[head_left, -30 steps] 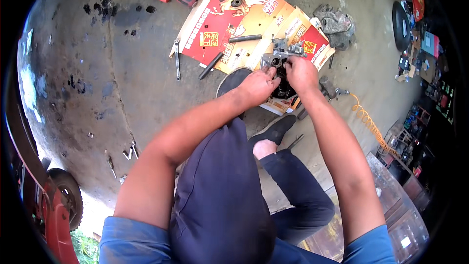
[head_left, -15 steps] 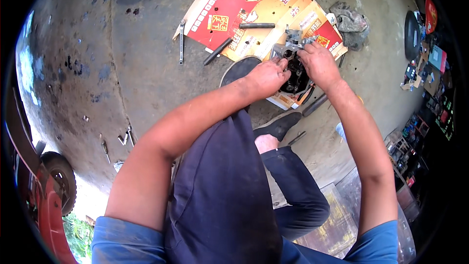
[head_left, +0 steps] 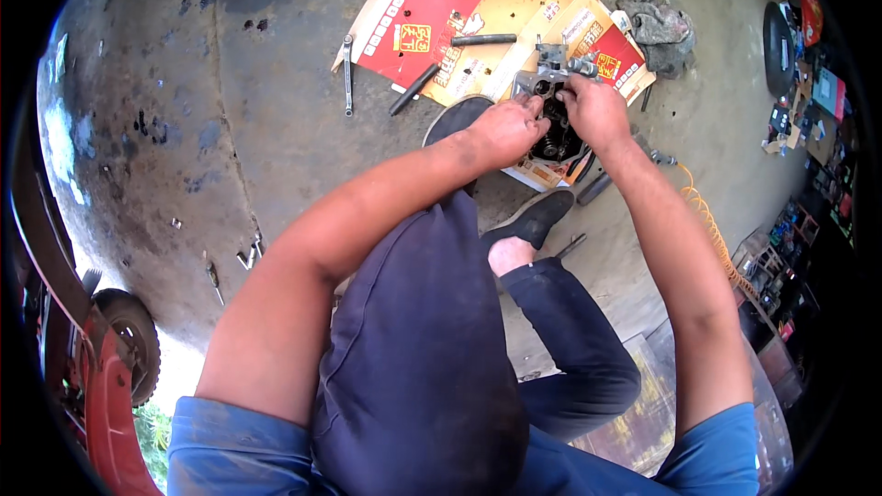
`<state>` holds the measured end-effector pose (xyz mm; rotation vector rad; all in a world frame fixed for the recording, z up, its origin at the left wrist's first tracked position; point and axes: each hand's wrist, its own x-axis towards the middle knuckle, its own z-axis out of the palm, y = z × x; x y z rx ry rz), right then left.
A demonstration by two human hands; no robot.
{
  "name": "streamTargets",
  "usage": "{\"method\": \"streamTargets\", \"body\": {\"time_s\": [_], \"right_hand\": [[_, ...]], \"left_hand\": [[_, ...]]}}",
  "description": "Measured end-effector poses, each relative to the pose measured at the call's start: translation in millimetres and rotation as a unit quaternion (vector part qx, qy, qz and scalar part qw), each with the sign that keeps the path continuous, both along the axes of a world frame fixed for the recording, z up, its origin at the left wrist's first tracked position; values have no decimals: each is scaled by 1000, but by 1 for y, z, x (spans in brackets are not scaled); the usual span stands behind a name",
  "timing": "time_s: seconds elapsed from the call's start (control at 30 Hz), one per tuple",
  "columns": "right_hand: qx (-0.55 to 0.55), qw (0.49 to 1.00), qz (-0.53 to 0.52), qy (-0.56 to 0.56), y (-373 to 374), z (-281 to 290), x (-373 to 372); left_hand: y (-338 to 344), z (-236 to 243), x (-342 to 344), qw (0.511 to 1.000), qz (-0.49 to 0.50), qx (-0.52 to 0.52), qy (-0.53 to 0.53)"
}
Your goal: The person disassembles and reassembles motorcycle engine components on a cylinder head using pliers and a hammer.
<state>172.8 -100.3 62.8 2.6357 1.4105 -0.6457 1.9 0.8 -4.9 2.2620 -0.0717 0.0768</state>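
Observation:
An opened metal engine casing point(head_left: 557, 145) sits on a flattened red and yellow cardboard box point(head_left: 432, 0), its dark, oily insides and gear parts showing. My left hand point(head_left: 508, 131) is at the casing's left side, fingers bent in at the opening. From the right, my right hand point(head_left: 595, 112) reaches to the upper part of the same opening with thumb and fingers pinched. What either hand's fingertips grip is too small and hidden to make out. A grey cylindrical fitting point(head_left: 581, 66) stands just beyond my right fingers.
Left of the casing lie a spanner point(head_left: 348, 78) and a dark rod point(head_left: 415, 89); another rod point(head_left: 484, 39) rests on the cardboard. A grey rag point(head_left: 660, 32) lies right. A coiled yellow hose point(head_left: 706, 211) runs beyond my right forearm. A screwdriver point(head_left: 214, 280) lies far left.
The view has shifted slightly, and more of the yellow hose shows. My right fingers have moved a little down and in toward the casing's opening. My left hand stays at its place.

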Motion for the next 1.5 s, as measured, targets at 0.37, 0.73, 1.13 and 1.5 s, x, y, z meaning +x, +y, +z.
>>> {"method": "streamTargets", "body": {"time_s": [0.37,0.73,1.13,1.5], "right_hand": [[82,994,65,-6,-13,10,1],[17,967,251,-32,8,13,16],[68,989,128,-9,-4,11,3],[116,935,-331,-56,-160,-65,-70]], "left_hand": [[3,0,0,1000,2,-7,15],[-1,-1,-2,1000,20,-5,-20],[-2,-2,-2,1000,17,-9,-19],[-4,5,0,999,22,-15,17]]}}
